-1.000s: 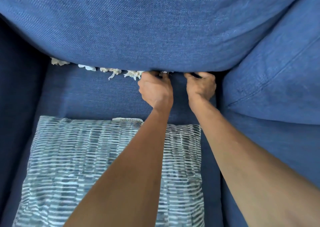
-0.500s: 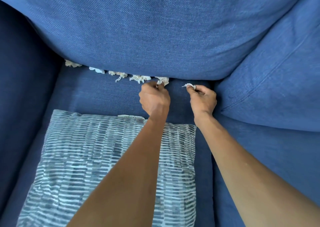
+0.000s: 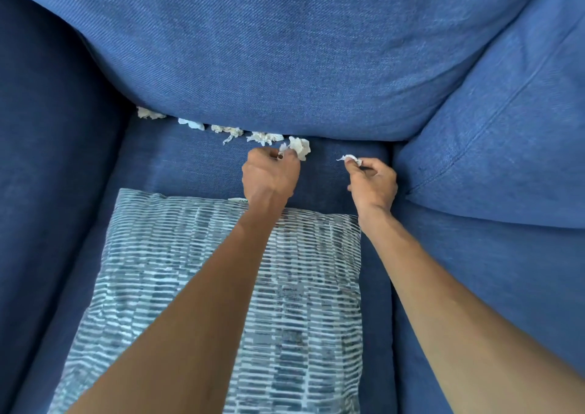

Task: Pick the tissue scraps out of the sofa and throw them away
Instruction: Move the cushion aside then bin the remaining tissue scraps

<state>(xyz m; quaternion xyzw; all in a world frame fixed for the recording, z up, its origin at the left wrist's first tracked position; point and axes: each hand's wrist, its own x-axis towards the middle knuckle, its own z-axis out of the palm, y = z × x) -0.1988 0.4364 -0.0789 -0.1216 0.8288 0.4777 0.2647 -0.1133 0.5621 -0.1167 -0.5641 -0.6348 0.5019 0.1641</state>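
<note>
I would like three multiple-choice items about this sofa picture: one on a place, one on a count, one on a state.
1. Where do the loose tissue scraps lie?
A. on the patterned pillow
B. along the crevice under the back cushion
C. on the floor

2. How many scraps remain in the crevice, not in a hand?
A. one
B. four
C. nine

3. What is the right hand doing?
A. pinching a small scrap
B. lying flat and empty
C. gripping the pillow

Key: 1 B, the loose tissue scraps sit where the back cushion meets the seat; 2 B, four clumps show left of the left hand; 3 A, the right hand holds a small scrap.
</note>
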